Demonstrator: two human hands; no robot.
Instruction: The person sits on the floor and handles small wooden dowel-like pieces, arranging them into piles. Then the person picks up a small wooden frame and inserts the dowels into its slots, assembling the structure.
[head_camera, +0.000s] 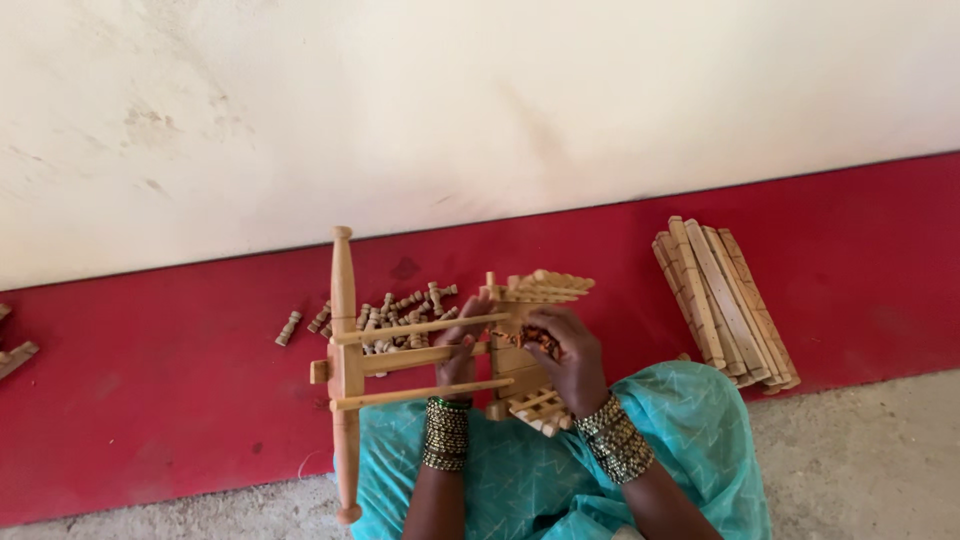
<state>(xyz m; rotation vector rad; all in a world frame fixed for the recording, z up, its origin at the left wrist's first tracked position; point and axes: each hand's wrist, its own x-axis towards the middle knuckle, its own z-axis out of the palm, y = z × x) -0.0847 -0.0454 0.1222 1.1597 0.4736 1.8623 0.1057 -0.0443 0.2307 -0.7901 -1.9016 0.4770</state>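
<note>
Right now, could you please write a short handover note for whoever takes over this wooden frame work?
Left hand: gripping a rail of the pale wooden frame with the turned post, held on the lap.
Right hand: on the frame's slatted end piece, pinching something small and dark.
Small turned wooden pegs lie loose on the red floor; flat wooden slats are stacked to the right.
Frame partly assembled; pegs and slats remain unused.

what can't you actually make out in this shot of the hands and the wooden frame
- Head view: what the right hand pinches; its fingers cover most of a small orange-dark piece.
- Left hand: its palm side is hidden behind the wooden frame rods.
- Small turned pegs: too small and heaped to count.
- Wooden bits at the left edge: cut off by the picture border.
- Stack of slats: lower layers hidden by upper ones.
</note>
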